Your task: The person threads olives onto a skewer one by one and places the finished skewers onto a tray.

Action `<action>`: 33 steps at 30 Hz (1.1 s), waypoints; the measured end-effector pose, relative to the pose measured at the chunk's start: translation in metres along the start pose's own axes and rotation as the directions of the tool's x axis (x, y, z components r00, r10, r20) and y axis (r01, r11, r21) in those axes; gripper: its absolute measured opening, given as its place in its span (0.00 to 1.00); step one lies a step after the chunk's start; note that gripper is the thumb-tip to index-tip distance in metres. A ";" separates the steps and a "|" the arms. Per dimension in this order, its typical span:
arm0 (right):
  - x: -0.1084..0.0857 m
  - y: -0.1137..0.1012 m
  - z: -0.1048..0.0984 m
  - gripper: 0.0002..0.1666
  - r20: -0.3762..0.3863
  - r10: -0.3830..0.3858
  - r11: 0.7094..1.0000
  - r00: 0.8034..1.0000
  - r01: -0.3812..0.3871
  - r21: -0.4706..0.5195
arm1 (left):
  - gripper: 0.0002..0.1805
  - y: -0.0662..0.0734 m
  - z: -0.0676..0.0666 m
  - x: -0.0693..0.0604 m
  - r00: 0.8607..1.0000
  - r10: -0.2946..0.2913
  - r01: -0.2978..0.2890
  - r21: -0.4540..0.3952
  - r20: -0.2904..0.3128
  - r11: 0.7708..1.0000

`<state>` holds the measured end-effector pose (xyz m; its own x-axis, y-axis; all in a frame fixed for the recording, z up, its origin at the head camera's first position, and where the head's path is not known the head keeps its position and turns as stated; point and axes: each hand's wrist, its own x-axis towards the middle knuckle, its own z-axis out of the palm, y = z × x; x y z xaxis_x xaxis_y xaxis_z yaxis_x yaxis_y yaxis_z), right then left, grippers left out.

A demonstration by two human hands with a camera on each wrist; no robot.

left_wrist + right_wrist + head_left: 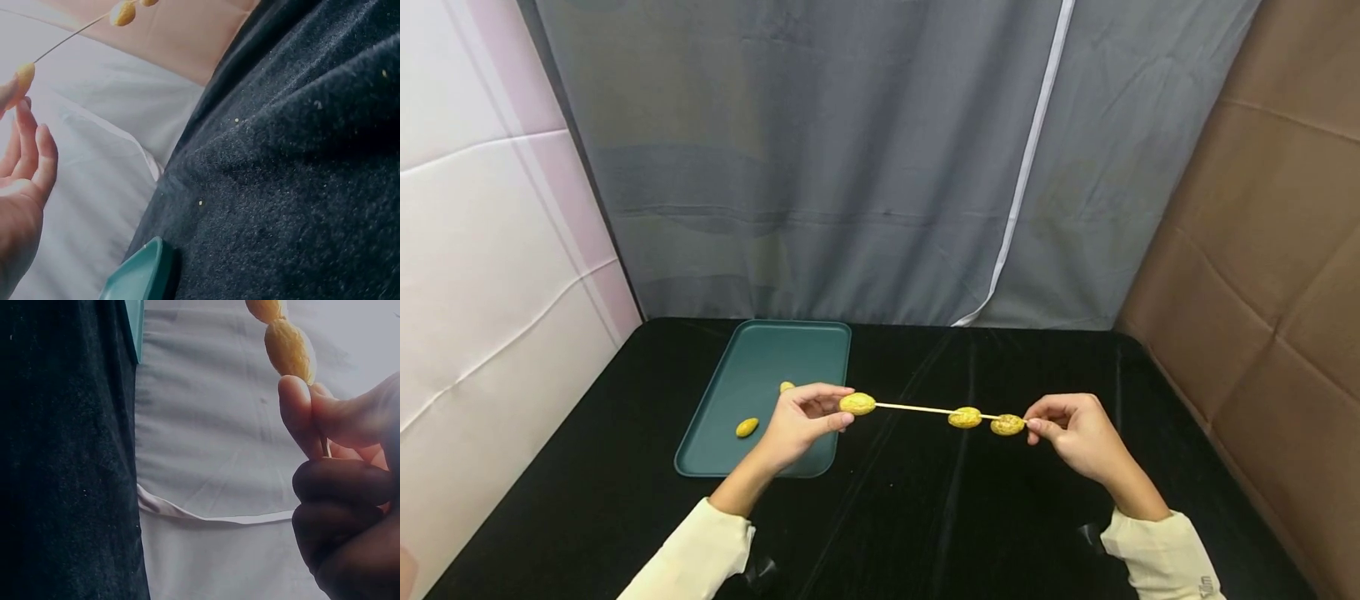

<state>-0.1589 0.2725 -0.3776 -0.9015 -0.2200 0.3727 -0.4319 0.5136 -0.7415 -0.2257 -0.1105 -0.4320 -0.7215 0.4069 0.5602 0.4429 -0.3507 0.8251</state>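
A thin wooden skewer (913,408) is held nearly level above the table. Two mottled yellow oval fruit-like pieces are threaded close together toward its right end: an outer piece (1007,425) and an inner piece (965,417). My left hand (801,423) pinches a third yellow oval piece (857,404) between thumb and fingers at the skewer's left end; the tip there does not show. In the right wrist view, the thumb and forefinger of my right hand (350,475) grip the skewer just below the outer piece.
A teal tray (752,350) lies on the black cloth-covered table (910,517), behind and beside my left hand. On it are a yellow oval piece (747,427) and another yellow piece (786,387), partly hidden by the hand. A grey curtain (850,167) hangs behind.
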 end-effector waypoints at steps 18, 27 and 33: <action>-0.001 0.003 0.011 0.12 0.028 0.025 0.999 0.999 -0.025 -0.027 | 0.16 0.005 0.014 0.001 0.986 -0.152 0.143 -0.112 -0.075 0.983; 0.001 0.003 0.016 0.10 0.027 0.014 1.000 1.000 -0.013 -0.012 | 0.15 0.004 0.016 0.002 0.974 -0.208 0.194 -0.142 -0.086 0.971; 0.004 0.002 0.019 0.10 0.034 0.026 1.000 0.999 -0.026 -0.014 | 0.16 0.002 0.016 0.001 0.969 -0.232 0.212 -0.194 -0.086 0.958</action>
<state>-0.1644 0.2565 -0.3884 -0.9130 -0.2343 0.3339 -0.4079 0.5307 -0.7429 -0.2176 -0.0972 -0.4288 -0.8474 0.4032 0.3454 0.1682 -0.4131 0.8950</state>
